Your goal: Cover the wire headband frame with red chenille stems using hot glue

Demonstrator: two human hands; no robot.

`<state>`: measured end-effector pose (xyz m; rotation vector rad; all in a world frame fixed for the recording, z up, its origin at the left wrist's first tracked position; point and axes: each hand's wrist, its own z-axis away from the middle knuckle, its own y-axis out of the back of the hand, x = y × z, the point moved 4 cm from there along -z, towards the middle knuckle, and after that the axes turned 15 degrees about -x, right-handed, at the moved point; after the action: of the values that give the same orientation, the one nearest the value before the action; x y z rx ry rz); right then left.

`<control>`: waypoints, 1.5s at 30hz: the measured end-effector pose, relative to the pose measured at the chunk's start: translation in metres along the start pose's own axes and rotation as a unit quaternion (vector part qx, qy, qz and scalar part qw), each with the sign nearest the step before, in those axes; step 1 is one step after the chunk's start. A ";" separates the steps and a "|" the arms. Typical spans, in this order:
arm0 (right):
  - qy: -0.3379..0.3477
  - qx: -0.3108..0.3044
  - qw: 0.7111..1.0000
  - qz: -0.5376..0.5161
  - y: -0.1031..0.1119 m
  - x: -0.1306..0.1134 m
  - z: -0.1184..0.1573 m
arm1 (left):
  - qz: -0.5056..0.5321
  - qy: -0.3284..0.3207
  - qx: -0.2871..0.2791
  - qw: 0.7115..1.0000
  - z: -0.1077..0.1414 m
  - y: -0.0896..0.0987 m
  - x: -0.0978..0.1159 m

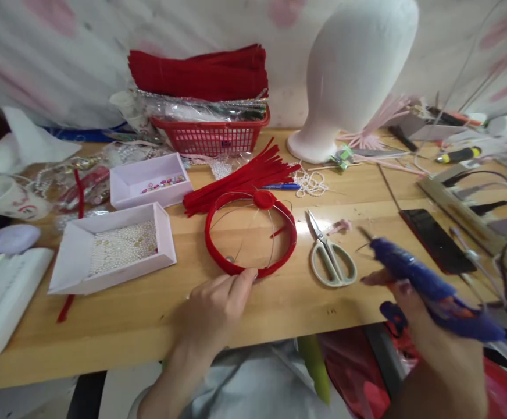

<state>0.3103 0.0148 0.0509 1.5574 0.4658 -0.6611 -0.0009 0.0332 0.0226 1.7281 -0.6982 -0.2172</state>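
A red fuzzy-wrapped hoop point(289, 256) with thin wires crossing it lies on the wooden table. A round red disc point(264, 199) sits where the wires meet at its far side. My left hand point(222, 297) pinches the hoop's near rim between thumb and fingers. In my right hand point(414, 308) is a blue hot glue gun point(423, 279), its nozzle pointing left and away from me, apart from the hoop. Between the hoop and the glue gun lie scissors point(332, 262) with pale handles. Behind the hoop spreads a bundle of red pipe cleaners point(236, 180).
Two white boxes, one with pearl beads point(122, 247) and one with pink gems point(161, 185), stand left. Behind are a red basket point(214, 137) and a white mannequin head point(358, 64). A black phone point(436, 240) and a corded power strip point(458, 198) lie right.
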 end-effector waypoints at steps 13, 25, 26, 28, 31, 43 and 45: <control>0.232 -0.181 0.955 -0.035 -0.063 -0.084 0.009 | 0.049 -0.021 0.008 0.999 0.004 0.006 -0.009; 0.207 -0.208 0.956 0.001 -0.074 -0.093 0.004 | 0.071 -0.029 0.006 0.997 0.009 0.009 -0.010; 0.206 -0.210 0.956 0.000 -0.074 -0.093 0.004 | 0.072 -0.031 0.005 0.997 0.009 0.008 -0.010; 0.204 -0.211 0.956 0.001 -0.075 -0.094 0.003 | 0.077 -0.032 0.008 0.997 0.009 0.008 -0.010; 0.204 -0.210 0.956 0.002 -0.075 -0.093 0.004 | 0.079 -0.032 0.016 0.996 0.009 0.008 -0.009; 0.191 -0.201 0.960 0.040 -0.070 -0.093 0.009 | 0.079 -0.027 0.019 0.996 0.009 0.010 -0.009; 0.201 -0.195 0.958 0.060 -0.069 -0.094 0.011 | 0.078 -0.028 0.024 0.996 0.008 0.011 -0.008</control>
<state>0.1937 0.0190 0.0599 1.3255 0.7502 -0.1376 -0.0148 0.0302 0.0289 1.7093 -0.8817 -0.1424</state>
